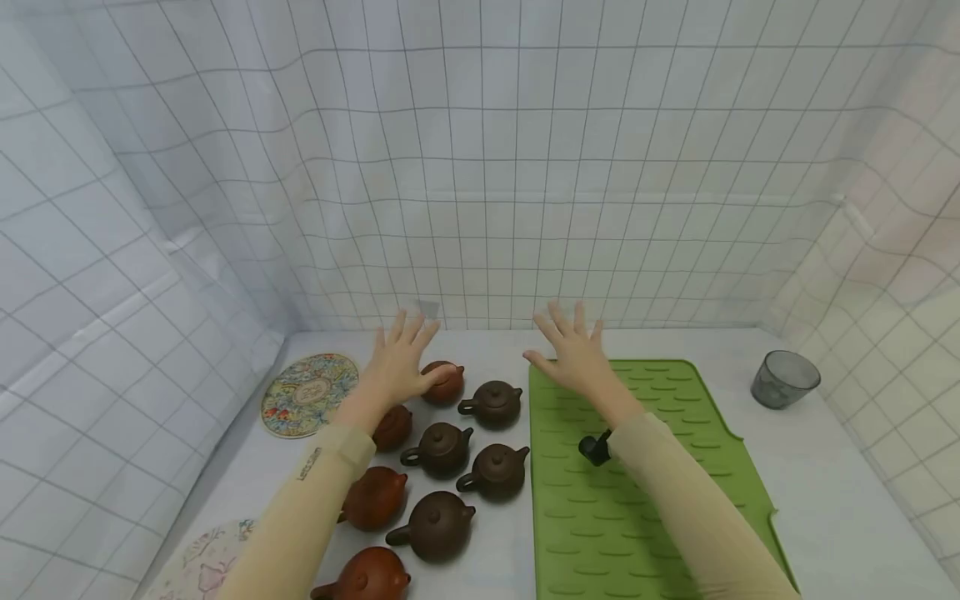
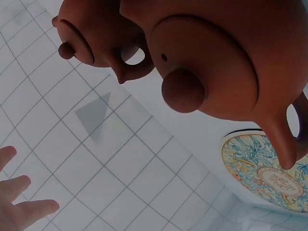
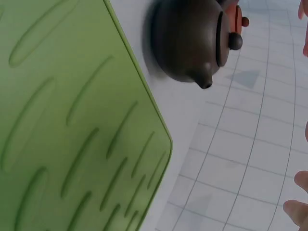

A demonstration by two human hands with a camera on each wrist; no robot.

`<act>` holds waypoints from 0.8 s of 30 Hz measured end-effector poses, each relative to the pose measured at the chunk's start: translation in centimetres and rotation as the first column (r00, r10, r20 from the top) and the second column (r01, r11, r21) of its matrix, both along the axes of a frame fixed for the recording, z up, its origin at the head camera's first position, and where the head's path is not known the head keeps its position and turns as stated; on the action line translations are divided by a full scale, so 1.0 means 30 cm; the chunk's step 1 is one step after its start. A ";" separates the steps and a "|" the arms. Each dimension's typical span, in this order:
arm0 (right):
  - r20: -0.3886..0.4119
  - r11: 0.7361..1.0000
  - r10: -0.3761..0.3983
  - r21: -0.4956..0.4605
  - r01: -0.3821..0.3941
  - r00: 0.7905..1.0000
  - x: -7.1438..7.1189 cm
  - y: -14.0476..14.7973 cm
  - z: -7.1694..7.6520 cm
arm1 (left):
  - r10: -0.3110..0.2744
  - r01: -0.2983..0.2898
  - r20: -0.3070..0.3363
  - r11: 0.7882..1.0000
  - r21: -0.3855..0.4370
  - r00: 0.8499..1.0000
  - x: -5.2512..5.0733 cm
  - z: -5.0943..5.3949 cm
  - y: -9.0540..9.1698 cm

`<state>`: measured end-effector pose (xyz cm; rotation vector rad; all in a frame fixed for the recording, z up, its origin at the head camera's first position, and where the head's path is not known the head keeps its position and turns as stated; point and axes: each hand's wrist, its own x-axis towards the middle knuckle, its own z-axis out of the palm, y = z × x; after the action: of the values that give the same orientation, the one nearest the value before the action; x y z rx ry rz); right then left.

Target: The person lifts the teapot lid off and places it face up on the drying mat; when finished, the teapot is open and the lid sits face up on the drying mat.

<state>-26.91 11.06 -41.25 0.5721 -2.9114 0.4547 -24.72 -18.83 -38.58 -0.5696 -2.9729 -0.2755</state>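
Closest on my head feed, a floral pink-and-white disc (image 1: pixel 198 571) lies at the table's (image 1: pixel 832 517) left edge, partly behind the left sleeve (image 1: pixel 300 508). To its right, I count four reddish teapots (image 1: pixel 371 577) running away from me in a line, and just beside them four dark brown teapots (image 1: pixel 440 527), all upright with lids on. The visible spouts point right. A green mat (image 1: pixel 585 525) with raised ridges lies right of the pots; the right sleeve (image 1: pixel 675 492) crosses above it, a small black object (image 1: pixel 595 450) showing at the cuff.

Farther out, both hands are released, fingers spread and straight, gripping nothing. I have the left hand (image 1: pixel 397 371) above the far reddish pots, its thumb overlapping the farthest in my view; the right hand (image 1: pixel 573 358) is over the mat's far left corner, near the farthest dark pot.

Beyond the left forearm lies a round, colourful patterned disc (image 1: pixel 309 396); far right, a grey translucent cup (image 1: pixel 783 379). White grid-lined cloth (image 1: pixel 562 167) hangs behind everything.
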 end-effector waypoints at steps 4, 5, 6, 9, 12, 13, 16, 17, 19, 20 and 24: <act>-0.001 0.999 0.042 -0.021 -0.042 0.999 0.012 -0.023 -0.012 | -0.046 0.047 -0.016 0.999 0.023 0.999 0.020 -0.012 0.005; 0.002 0.998 0.052 -0.030 -0.052 0.999 0.017 -0.028 -0.014 | -0.059 0.059 -0.019 0.998 0.024 0.998 0.026 -0.015 0.008; 0.004 0.997 0.065 -0.043 -0.065 0.998 0.021 -0.033 -0.017 | -0.073 0.074 -0.024 0.997 0.025 0.997 0.031 -0.019 0.011; 0.016 0.991 0.107 -0.080 -0.105 0.994 0.038 -0.050 -0.025 | -0.118 0.119 -0.019 0.991 0.057 0.993 0.049 -0.028 0.023; 0.025 0.980 0.156 -0.126 -0.152 0.987 0.055 -0.071 -0.041 | -0.158 0.157 0.002 0.982 0.106 0.987 0.066 -0.041 0.038; 0.024 0.976 0.171 -0.141 -0.166 0.985 0.059 -0.077 -0.048 | -0.171 0.167 0.018 0.978 0.123 0.985 0.070 -0.044 0.042; 0.025 0.957 0.211 -0.207 -0.202 0.977 0.067 -0.097 -0.072 | -0.199 0.188 0.052 0.967 0.169 0.979 0.071 -0.061 0.050; 0.023 0.951 0.221 -0.228 -0.210 0.975 0.068 -0.103 -0.080 | -0.202 0.187 0.070 0.965 0.185 0.977 0.070 -0.065 0.052; 0.028 0.937 0.234 -0.274 -0.218 0.972 0.069 -0.116 -0.091 | -0.199 0.172 0.109 0.961 0.215 0.974 0.068 -0.073 0.054; 0.031 0.931 0.239 -0.291 -0.221 0.970 0.070 -0.122 -0.095 | -0.193 0.159 0.129 0.960 0.230 0.973 0.066 -0.076 0.054; 0.047 0.924 0.247 -0.314 -0.220 0.968 0.070 -0.145 -0.101 | -0.137 0.073 0.231 0.962 0.264 0.963 0.059 -0.086 0.059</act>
<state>-24.81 6.72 -44.28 0.8717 -2.7755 0.9643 -22.93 -17.07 -41.16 -0.7093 -3.0706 -0.7790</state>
